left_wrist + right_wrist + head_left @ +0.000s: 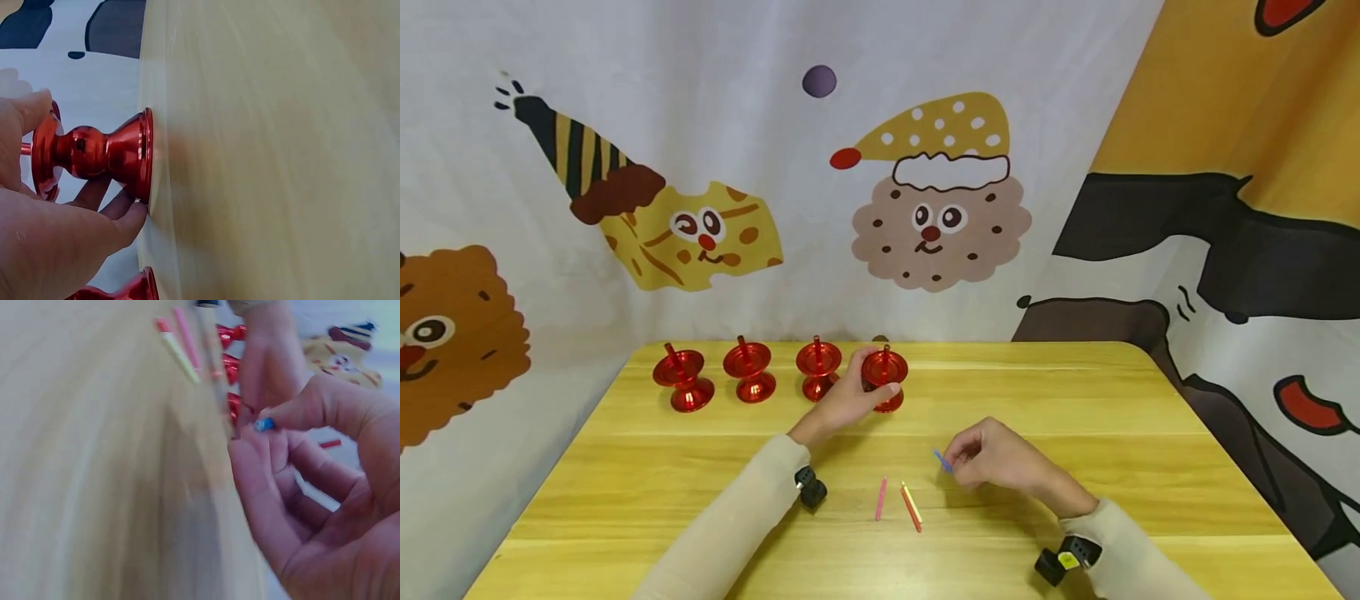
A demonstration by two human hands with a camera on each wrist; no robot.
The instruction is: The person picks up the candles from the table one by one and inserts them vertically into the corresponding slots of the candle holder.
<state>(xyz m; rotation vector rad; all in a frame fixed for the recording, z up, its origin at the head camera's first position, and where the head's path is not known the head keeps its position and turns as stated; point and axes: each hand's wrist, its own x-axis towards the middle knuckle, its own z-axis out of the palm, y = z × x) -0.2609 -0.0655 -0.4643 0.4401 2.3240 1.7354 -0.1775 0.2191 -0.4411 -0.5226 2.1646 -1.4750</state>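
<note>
On the right of the row at the table's far edge, a shiny red candle holder (887,367) stands upright, a red peg rising from its dish. My left hand (850,398) grips it; in the left wrist view, the thumb touches the dish of the candle holder (89,152) and fingers reach its base. Nearer the front, my right hand (1000,458) pinches a thin blue candle (939,457) between thumb and fingertips, just above the table. Between the forearms lie a pink candle (881,498), a yellow candle (912,502) and a red candle (913,515), the last two touching.
Three more red candle holders, the left one (691,395), the middle one (754,387) and one (817,358) beside my left hand, share the row. The wooden table (1075,392) ends at a printed cloth (805,275) hanging behind it.
</note>
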